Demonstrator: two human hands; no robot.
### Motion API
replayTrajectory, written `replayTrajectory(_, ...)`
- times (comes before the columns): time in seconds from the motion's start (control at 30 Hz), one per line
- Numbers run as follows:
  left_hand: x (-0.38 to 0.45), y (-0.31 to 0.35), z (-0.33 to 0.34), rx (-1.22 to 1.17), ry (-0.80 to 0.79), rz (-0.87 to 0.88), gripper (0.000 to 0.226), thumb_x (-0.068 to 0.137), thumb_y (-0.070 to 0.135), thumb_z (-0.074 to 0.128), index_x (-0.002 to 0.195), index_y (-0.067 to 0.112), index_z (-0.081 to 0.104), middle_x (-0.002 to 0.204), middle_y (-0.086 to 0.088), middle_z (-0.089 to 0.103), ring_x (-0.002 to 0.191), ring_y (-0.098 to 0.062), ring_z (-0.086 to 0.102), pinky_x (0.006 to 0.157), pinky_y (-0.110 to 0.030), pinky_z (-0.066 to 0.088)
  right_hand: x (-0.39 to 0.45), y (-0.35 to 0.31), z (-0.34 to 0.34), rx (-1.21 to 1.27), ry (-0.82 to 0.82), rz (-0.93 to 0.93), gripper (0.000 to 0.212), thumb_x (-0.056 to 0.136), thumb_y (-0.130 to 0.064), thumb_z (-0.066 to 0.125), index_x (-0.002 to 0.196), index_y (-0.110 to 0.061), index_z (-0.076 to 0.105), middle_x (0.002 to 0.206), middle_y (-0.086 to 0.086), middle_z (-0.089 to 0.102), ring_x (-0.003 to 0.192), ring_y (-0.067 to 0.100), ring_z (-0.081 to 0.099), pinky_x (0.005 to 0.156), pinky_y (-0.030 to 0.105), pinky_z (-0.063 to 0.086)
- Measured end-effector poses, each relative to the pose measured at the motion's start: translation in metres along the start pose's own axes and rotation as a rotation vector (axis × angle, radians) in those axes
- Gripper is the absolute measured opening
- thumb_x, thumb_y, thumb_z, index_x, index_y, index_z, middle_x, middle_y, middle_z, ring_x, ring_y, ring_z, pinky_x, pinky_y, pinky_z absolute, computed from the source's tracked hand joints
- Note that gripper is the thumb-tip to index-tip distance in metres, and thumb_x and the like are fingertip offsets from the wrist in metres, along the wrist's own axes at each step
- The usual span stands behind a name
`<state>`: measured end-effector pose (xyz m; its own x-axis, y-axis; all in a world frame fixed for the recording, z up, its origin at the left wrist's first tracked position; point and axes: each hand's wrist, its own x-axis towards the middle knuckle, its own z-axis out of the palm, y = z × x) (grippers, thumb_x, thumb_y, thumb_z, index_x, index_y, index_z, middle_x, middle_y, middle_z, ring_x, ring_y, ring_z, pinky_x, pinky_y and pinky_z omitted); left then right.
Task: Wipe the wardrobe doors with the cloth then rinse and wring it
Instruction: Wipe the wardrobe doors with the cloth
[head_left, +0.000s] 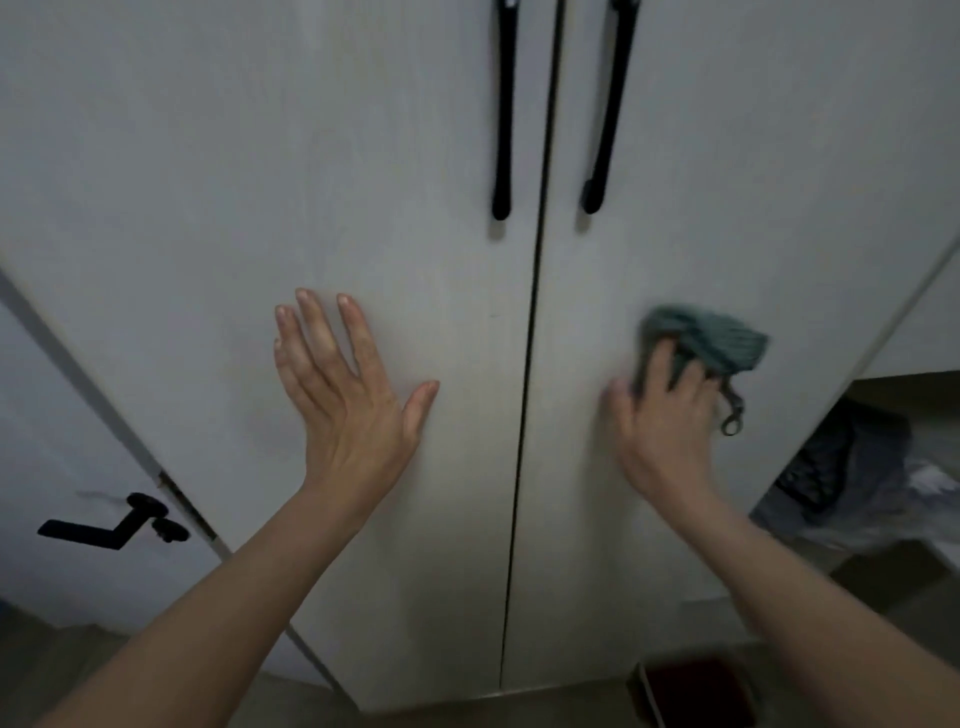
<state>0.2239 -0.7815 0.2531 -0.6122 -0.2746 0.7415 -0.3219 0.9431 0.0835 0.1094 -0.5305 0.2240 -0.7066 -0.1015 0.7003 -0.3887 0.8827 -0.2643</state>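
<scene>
Two pale wardrobe doors fill the view, the left door (260, 182) and the right door (753, 208), split by a dark vertical gap with a long black handle (503, 130) on each side. My left hand (345, 395) lies flat on the left door, fingers spread, holding nothing. My right hand (662, 415) presses a bunched teal cloth (717, 340) against the right door; a small loop of the cloth hangs below my fingers. The hand and cloth are blurred.
A white room door with a black lever handle (111, 522) stands at the lower left. At the right, beyond the wardrobe's edge, is an open recess with dark and white fabric (857, 483). A dark reddish box (696, 686) sits on the floor below the right door.
</scene>
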Motion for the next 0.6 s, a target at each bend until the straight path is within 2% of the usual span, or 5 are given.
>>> replayTrajectory(0.13, -0.003, 0.023, 0.009, 0.038, -0.027, -0.013, 0.104, 0.093, 0.065, 0.041, 0.149, -0.013, 0.003, 0.15, -0.045, 0.001, 0.141, -0.059, -0.002, 0.117, -0.061, 0.002, 0.042, 0.105, -0.008, 0.305, 0.015, 0.539, 0.079, 0.096, -0.056, 0.027, 0.152, -0.005, 0.005, 0.151, 0.038, 0.011, 0.139, 0.05, 0.013, 0.117, 0.053, 0.01)
replayTrajectory(0.23, -0.003, 0.03, 0.011, 0.075, -0.033, -0.026, 0.105, 0.093, 0.065, 0.041, 0.148, -0.014, 0.0, 0.149, -0.047, -0.001, 0.14, -0.06, -0.003, 0.117, -0.06, -0.001, 0.038, 0.119, -0.008, 0.474, 0.022, 0.637, 0.077, 0.096, -0.058, 0.024, 0.154, -0.012, -0.001, 0.156, 0.03, -0.004, 0.145, 0.04, 0.0, 0.119, 0.046, 0.001)
replayTrajectory(0.37, -0.002, 0.032, 0.009, 0.099, -0.041, -0.036, 0.107, 0.092, 0.066, 0.043, 0.148, -0.014, -0.002, 0.149, -0.046, -0.002, 0.14, -0.06, -0.004, 0.117, -0.062, 0.003, -0.006, 0.054, 0.016, 0.451, -0.028, 0.519, 0.07, 0.099, -0.045, 0.035, 0.152, -0.006, 0.011, 0.153, 0.035, 0.005, 0.142, 0.046, 0.006, 0.117, 0.048, 0.004)
replayTrajectory(0.5, -0.003, 0.032, 0.005, 0.157, -0.055, -0.022, 0.108, 0.092, 0.068, 0.042, 0.148, -0.013, 0.0, 0.149, -0.046, -0.001, 0.14, -0.06, -0.002, 0.117, -0.06, 0.005, -0.086, -0.015, 0.047, 0.305, -0.421, 0.073, 0.066, 0.1, -0.051, 0.004, 0.151, -0.014, 0.023, 0.151, 0.031, 0.019, 0.13, 0.051, 0.024, 0.11, 0.059, 0.015)
replayTrajectory(0.6, -0.004, 0.027, 0.001, 0.211, -0.075, 0.015, 0.107, 0.091, 0.067, 0.043, 0.149, -0.011, -0.001, 0.151, -0.044, 0.0, 0.141, -0.058, -0.002, 0.117, -0.057, 0.004, -0.101, -0.003, 0.061, 0.251, -0.475, -0.109, 0.055, 0.103, -0.042, 0.02, 0.143, -0.009, 0.041, 0.143, 0.031, 0.036, 0.122, 0.054, 0.034, 0.105, 0.061, 0.024)
